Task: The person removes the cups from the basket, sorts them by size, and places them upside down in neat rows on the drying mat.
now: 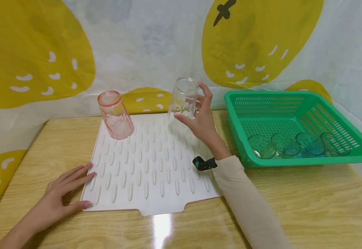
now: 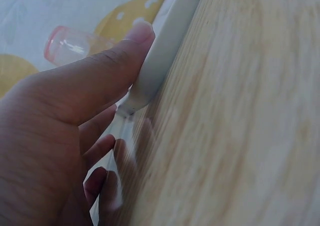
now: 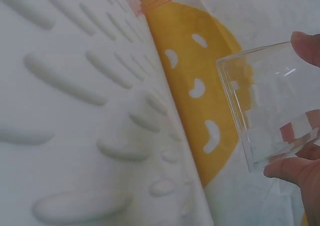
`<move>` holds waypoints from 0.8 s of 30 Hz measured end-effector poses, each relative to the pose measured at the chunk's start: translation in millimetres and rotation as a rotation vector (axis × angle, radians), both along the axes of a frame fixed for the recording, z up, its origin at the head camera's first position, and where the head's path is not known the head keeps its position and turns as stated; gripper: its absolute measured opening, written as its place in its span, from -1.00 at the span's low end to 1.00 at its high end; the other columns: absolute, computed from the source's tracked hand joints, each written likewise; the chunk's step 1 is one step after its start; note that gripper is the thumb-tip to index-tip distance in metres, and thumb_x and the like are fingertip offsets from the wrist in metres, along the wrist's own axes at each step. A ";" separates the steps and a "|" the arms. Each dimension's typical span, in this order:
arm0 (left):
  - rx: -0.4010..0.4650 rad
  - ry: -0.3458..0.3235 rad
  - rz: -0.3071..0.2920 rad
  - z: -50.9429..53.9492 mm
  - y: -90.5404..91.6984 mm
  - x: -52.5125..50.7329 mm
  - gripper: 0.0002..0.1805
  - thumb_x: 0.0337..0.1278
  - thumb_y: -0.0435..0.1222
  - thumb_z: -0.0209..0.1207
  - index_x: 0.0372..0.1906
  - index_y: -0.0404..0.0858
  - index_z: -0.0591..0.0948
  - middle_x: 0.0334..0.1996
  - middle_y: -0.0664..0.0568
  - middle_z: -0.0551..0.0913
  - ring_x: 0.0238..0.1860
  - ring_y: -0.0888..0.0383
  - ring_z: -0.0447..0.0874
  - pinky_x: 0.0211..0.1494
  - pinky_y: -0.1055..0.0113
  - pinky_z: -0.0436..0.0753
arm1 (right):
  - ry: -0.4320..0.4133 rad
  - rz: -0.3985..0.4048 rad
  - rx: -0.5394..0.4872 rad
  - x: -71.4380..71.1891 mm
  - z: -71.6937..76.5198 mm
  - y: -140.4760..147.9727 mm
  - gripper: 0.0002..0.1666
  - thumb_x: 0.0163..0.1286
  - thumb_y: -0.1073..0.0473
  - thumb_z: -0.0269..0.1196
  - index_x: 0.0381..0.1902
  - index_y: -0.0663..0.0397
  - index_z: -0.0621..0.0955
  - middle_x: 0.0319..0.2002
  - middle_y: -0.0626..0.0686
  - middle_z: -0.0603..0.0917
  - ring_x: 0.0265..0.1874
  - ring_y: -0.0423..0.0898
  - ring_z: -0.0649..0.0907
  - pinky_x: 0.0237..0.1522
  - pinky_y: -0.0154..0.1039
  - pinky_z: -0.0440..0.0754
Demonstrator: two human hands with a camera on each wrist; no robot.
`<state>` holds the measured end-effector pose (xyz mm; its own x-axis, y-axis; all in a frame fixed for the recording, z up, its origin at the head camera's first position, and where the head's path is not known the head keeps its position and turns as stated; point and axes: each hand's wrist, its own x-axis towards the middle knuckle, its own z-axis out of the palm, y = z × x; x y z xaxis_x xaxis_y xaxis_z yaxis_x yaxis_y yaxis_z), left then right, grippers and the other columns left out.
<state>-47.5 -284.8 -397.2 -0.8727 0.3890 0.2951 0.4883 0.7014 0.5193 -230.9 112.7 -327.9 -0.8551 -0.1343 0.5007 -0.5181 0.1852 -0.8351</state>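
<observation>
My right hand [image 1: 204, 119] grips a clear drinking glass [image 1: 184, 98] between thumb and fingers, over the back right of a white ridged drying mat [image 1: 151, 204]. In the right wrist view, a gap shows between the glass [image 3: 265, 101] and the mat [image 3: 65, 111]. A pink-tinted glass [image 1: 117, 117] stands on the mat's back left corner. My left hand [image 1: 57, 192] lies at the mat's front left edge with fingers extended, the fingertips touching it. In the left wrist view, the thumb [image 2: 115, 61] rests against the mat's side.
A green plastic basket [image 1: 305, 161] sits on the right of the wooden table [image 1: 293, 204], with several glasses [image 1: 285, 145] lined up along its near side. Behind the table hangs a white cloth with yellow print [image 1: 156, 38]. A black strap [image 1: 204, 163] is on the right wrist.
</observation>
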 end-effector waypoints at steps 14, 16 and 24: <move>0.033 -0.042 0.010 0.9 0.9 -1.4 -0.12 -0.32 -0.28 0.54 0.31 -0.06 0.48 0.41 0.02 0.26 0.44 0.18 -0.03 0.18 -0.17 -0.09 | -0.149 -0.021 0.063 13.4 3.3 -1.8 0.19 0.10 0.36 0.43 0.44 -0.14 -0.09 0.29 0.27 0.27 0.23 0.17 0.40 0.19 0.14 0.35; 0.038 -0.045 0.007 1.2 0.8 -1.2 -0.13 -0.31 -0.29 0.54 0.31 -0.07 0.48 0.41 0.01 0.26 0.44 0.17 -0.04 0.21 -0.15 -0.11 | -0.154 -0.027 0.067 13.9 2.1 -1.7 0.19 0.10 0.37 0.43 0.44 -0.13 -0.09 0.28 0.28 0.28 0.22 0.17 0.41 0.20 0.15 0.35; 0.048 -0.061 0.000 0.8 0.7 0.4 -0.13 -0.29 -0.30 0.53 0.31 -0.08 0.47 0.41 0.00 0.25 0.45 0.19 -0.06 0.24 -0.20 -0.16 | -0.155 -0.023 0.065 12.0 -3.8 -0.6 0.19 0.11 0.36 0.43 0.44 -0.15 -0.09 0.28 0.29 0.27 0.20 0.18 0.42 0.18 0.16 0.36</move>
<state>-47.1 -284.1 -396.4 -0.8895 0.3759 0.2598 0.4549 0.6747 0.5813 -218.9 112.1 -331.7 -0.9248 -0.1413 0.3531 -0.3785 0.2518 -0.8907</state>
